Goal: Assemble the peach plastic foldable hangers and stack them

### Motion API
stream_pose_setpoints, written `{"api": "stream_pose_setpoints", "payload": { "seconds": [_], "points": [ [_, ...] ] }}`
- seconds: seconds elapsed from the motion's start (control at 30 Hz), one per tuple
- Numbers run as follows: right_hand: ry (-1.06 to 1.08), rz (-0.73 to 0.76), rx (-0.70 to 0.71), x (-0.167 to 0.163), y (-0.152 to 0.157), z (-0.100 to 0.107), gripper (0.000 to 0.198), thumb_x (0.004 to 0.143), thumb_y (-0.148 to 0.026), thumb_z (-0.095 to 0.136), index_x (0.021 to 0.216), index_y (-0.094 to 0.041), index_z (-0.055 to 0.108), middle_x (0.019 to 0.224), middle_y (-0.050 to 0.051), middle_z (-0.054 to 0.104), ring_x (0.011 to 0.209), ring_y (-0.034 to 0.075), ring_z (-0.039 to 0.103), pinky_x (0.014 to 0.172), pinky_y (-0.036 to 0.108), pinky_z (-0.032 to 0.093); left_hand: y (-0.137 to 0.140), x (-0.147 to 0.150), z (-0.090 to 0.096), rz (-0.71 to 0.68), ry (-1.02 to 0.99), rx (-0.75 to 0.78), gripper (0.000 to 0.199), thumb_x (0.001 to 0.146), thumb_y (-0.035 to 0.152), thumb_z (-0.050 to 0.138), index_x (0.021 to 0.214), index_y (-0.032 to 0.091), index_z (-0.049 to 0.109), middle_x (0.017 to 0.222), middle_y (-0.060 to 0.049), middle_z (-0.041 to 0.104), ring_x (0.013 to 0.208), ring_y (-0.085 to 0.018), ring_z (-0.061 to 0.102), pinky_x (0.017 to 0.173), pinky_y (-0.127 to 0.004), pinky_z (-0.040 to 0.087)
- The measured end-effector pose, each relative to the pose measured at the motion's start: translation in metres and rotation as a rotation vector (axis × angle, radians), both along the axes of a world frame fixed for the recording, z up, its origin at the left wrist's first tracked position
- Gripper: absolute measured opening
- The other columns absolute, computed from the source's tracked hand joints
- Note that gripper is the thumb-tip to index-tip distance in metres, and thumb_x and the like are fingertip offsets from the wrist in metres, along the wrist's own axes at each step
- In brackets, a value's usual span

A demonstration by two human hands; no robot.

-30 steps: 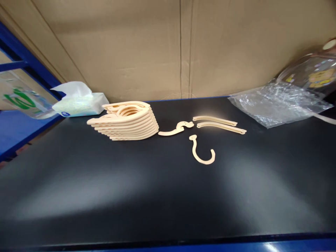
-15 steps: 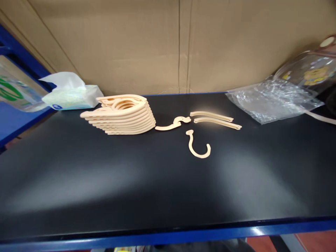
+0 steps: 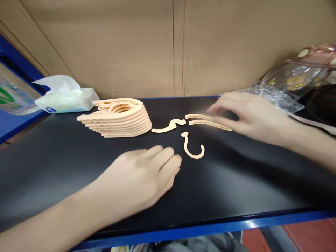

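My left hand (image 3: 149, 175) is over the near middle of the black table, its fingers curled in; nothing sticks out of it. To its right lies a cream plastic hanger hook (image 3: 193, 150), flat on the table. My right hand (image 3: 243, 113) reaches in from the right, thumb and fingers apart, above the right ends of two slim curved cream strips (image 3: 210, 123). Whether its fingertips touch the far strip, I cannot tell. Left of the strips is a curved hanger arm piece (image 3: 168, 127). A neat stack of cream hanger pieces (image 3: 118, 120) stands farther left.
A tissue pack (image 3: 65, 98) sits at the back left beside a clear plastic package with green print (image 3: 13, 98). Crumpled clear plastic (image 3: 280, 98) and a see-through bag (image 3: 296, 78) lie at the back right. Cardboard (image 3: 118, 45) walls off the back. A blue edge (image 3: 210, 227) runs along the front.
Both my hands have come into view, the left from the lower left, the right from the right. The view has shifted slightly; the cream pieces keep their layout.
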State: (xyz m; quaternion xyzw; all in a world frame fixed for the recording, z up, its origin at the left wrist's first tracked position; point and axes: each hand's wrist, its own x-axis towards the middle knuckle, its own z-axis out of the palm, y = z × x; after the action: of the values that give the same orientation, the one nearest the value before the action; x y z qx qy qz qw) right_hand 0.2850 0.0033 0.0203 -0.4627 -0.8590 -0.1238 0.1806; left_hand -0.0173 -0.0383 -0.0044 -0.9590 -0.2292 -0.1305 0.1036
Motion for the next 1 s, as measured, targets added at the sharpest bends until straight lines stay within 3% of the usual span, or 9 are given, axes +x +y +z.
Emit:
{"api": "stream_pose_setpoints", "payload": {
  "seconds": [0.07, 0.23, 0.4, 0.57, 0.73, 0.87, 1.0],
  "points": [
    [-0.092, 0.063, -0.004, -0.012, 0.007, -0.011, 0.022, 0.093, -0.033, 0.049, 0.101, -0.02, 0.065, 0.095, 0.006, 0.066, 0.085, 0.02, 0.06, 0.074, 0.034, 0.047, 0.02, 0.02, -0.001, 0.028, 0.042, 0.063, 0.028, 0.096, 0.021, 0.038, 0.087, 0.018, 0.064, 0.079, -0.003, 0.063, 0.069, -0.017, 0.059, 0.054, -0.029, 0.043],
    [-0.138, 0.139, 0.066, -0.031, 0.013, -0.035, 0.024, 0.093, -0.022, 0.047, 0.109, -0.017, 0.064, 0.103, 0.008, 0.065, 0.089, 0.023, 0.06, 0.076, 0.037, 0.047, 0.047, 0.034, -0.011, 0.191, 0.032, 0.127, 0.026, 0.095, 0.025, 0.045, 0.112, 0.019, 0.063, 0.098, -0.005, 0.062, 0.088, -0.022, 0.059, 0.064, -0.03, 0.048],
    [-0.15, 0.321, 0.068, -0.034, 0.007, -0.041, 0.03, 0.095, -0.019, 0.043, 0.119, -0.024, 0.061, 0.117, 0.006, 0.061, 0.113, 0.023, 0.054, 0.091, 0.037, 0.046, 0.059, 0.037, -0.012, 0.239, 0.1, 0.197, 0.036, 0.092, 0.018, 0.048, 0.127, 0.011, 0.054, 0.108, -0.011, 0.061, 0.094, -0.027, 0.056, 0.076, -0.037, 0.048],
    [-0.193, 0.311, 0.132, -0.033, 0.005, -0.044, 0.025, 0.096, -0.024, 0.043, 0.1, -0.015, 0.067, 0.108, 0.01, 0.065, 0.111, 0.026, 0.056, 0.085, 0.038, 0.049, 0.066, 0.043, -0.021, 0.219, 0.116, 0.177, 0.029, 0.093, 0.015, 0.044, 0.117, 0.01, 0.061, 0.108, -0.012, 0.063, 0.095, -0.027, 0.056, 0.078, -0.039, 0.046],
    [-0.242, 0.349, 0.157, -0.03, 0.003, -0.046, 0.029, 0.094, -0.014, 0.045, 0.117, -0.02, 0.062, 0.118, 0.01, 0.062, 0.119, 0.026, 0.052, 0.095, 0.04, 0.045, 0.064, 0.038, -0.023, 0.201, 0.039, 0.135, 0.031, 0.094, 0.014, 0.043, 0.121, 0.011, 0.057, 0.112, -0.011, 0.063, 0.097, -0.025, 0.055, 0.081, -0.037, 0.045],
    [-0.312, 0.346, 0.158, -0.031, 0.001, -0.046, 0.026, 0.094, -0.01, 0.041, 0.106, -0.015, 0.064, 0.111, 0.01, 0.064, 0.11, 0.024, 0.056, 0.092, 0.039, 0.044, 0.065, 0.037, -0.021, 0.226, 0.009, 0.12, 0.03, 0.094, 0.017, 0.044, 0.119, 0.01, 0.058, 0.113, -0.012, 0.063, 0.099, -0.027, 0.054, 0.081, -0.039, 0.044],
    [-0.149, 0.281, 0.083, -0.031, 0.005, -0.043, 0.018, 0.094, -0.018, 0.042, 0.094, -0.016, 0.06, 0.101, 0.01, 0.066, 0.099, 0.024, 0.059, 0.084, 0.039, 0.044, 0.066, 0.037, -0.022, 0.241, -0.003, 0.117, 0.03, 0.093, 0.018, 0.045, 0.117, 0.01, 0.06, 0.112, -0.013, 0.063, 0.098, -0.027, 0.054, 0.08, -0.039, 0.043]
  ]
}}
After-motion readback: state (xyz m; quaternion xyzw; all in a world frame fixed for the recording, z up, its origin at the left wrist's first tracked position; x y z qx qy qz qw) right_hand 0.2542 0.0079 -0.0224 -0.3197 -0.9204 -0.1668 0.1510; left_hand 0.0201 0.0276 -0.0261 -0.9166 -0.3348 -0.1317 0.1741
